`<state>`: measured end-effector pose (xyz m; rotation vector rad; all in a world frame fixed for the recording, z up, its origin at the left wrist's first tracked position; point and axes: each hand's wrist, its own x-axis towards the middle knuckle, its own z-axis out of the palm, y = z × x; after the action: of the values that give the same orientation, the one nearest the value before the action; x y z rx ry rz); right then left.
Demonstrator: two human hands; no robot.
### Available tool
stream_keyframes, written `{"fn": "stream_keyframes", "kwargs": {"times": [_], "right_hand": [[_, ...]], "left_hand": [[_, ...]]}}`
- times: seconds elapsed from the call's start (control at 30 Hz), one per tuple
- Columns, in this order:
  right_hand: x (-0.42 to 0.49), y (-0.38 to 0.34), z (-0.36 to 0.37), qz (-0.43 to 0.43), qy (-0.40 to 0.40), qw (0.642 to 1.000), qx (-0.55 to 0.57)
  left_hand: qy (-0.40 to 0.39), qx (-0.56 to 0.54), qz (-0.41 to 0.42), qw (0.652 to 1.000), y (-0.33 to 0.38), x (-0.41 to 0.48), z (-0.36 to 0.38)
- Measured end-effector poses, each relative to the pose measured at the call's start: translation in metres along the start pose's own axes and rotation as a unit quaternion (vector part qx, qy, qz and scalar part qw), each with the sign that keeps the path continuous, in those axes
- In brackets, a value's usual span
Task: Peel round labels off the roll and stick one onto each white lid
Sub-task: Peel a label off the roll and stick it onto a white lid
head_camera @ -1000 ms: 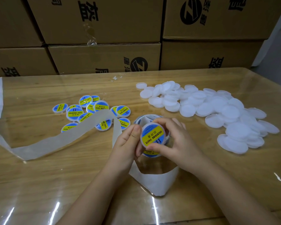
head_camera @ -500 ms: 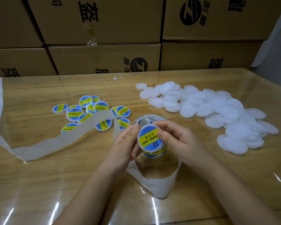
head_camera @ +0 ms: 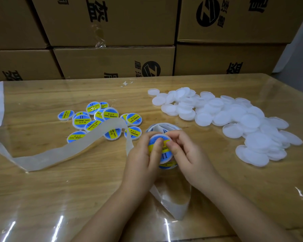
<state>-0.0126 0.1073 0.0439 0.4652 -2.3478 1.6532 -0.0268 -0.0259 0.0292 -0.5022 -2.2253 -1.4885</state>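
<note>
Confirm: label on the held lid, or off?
On. The blue-and-yellow label covers the face of the lid; thumbs of the left hand and right hand press on it.

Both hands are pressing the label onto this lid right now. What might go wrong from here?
1. The left hand and right hand cover much of the label on the lid, so a crease or off-centre edge may go unseen.
2. The loose backing strip lies across the labelled lids; pulling more from the roll may drag or scatter them.
</note>
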Motion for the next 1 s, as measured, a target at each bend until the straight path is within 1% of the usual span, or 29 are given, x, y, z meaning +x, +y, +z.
{"fn": "stream_keyframes", "kwargs": {"times": [0.13,0.2,0.3,0.4,0.53,0.67,0.77,0.87,0.93,1.0], "right_hand": [[-0.0023,-0.0052,0.0022,-0.009,-0.052,0.998,0.022],[-0.0021,-0.0074,0.0022,-0.017,-0.053,0.998,0.030],[-0.0026,-0.0095,0.0010,-0.032,-0.030,0.999,0.032],[-0.0043,-0.0087,0.0037,-0.045,-0.003,0.999,0.015],[-0.0059,-0.0060,0.0071,-0.037,0.042,0.998,0.009],[-0.0037,-0.0043,0.0074,-0.006,0.090,0.995,0.036],[-0.0028,-0.0020,0.0065,0.000,0.105,0.994,0.007],[-0.0024,-0.0001,0.0047,0.002,0.076,0.997,-0.032],[-0.0025,0.0003,0.0041,-0.004,0.046,0.999,-0.029],[-0.0017,0.0001,0.0048,-0.002,0.002,1.000,-0.004]], "left_hand": [[0.046,-0.046,-0.038,0.997,-0.0009,0.0012,-0.0013],[0.057,-0.068,-0.049,0.995,-0.0011,0.0001,-0.0012],[0.069,-0.085,-0.052,0.993,-0.0011,-0.0012,0.0010],[0.067,-0.064,-0.030,0.995,0.0001,-0.0011,0.0025],[0.055,-0.015,0.014,0.998,0.0011,-0.0013,0.0031],[0.020,0.036,0.035,0.999,0.0029,-0.0028,0.0063],[-0.007,0.072,0.050,0.996,0.0041,-0.0057,0.0077],[-0.006,0.090,0.057,0.994,0.0037,-0.0056,0.0054],[0.019,0.093,0.060,0.994,0.0021,-0.0041,0.0035],[0.056,0.068,0.030,0.996,-0.0002,-0.0020,0.0019]]}}
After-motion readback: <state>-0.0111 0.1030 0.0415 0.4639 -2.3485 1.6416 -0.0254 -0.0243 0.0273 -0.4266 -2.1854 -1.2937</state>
